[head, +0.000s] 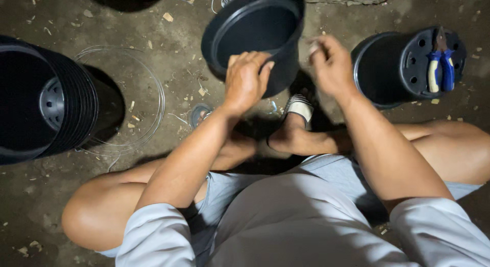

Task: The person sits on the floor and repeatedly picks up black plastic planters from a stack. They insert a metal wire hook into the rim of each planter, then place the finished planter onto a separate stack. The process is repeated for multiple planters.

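Gripping the near rim of a black plastic pot (255, 30) held tilted just above the floor (173, 78), the left hand (246, 79) has its fingers curled shut on it. The right hand (332, 63) is pinched closed beside the pot; on what, I cannot tell. With only one hand holding it, the pot could slip and roll toward the loose wire coil (127, 93).

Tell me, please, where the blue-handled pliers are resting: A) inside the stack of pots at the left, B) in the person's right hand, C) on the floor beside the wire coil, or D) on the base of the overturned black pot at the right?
D: the blue-handled pliers lie on the holed base of the overturned black pot, apart from both hands.
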